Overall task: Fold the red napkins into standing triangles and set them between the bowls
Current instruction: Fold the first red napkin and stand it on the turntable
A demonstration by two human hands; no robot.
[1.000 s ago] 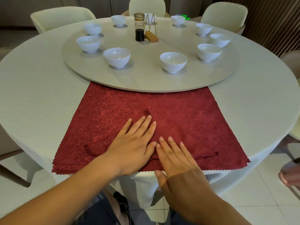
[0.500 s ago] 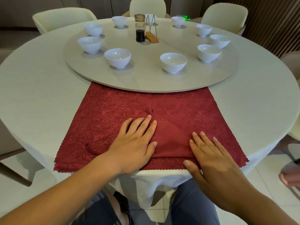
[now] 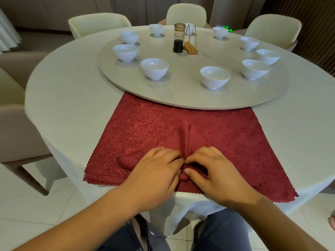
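Note:
A red napkin (image 3: 226, 134) lies spread on the near part of the round table, its far edge tucked under the turntable (image 3: 181, 95). A raised crease runs down its middle toward me. My left hand (image 3: 155, 171) and my right hand (image 3: 213, 171) meet at the near end of that crease, fingers curled, pinching the bunched cloth between them. Several white bowls, among them one (image 3: 154, 68) at front left and one (image 3: 214, 77) at front centre, stand around the turntable's rim.
A glass jar (image 3: 179, 38) with dark liquid and a wire stand on a wooden base (image 3: 190, 47) sit at the turntable's middle. Cream chairs (image 3: 186, 14) ring the white-clothed table (image 3: 72, 105). Another person's hand shows at the right edge (image 3: 332, 221).
Both hands lay flat on the napkin, the right one sliding rightward. Now they have come together at the near middle and curl round a bunched fold. The view has shifted left.

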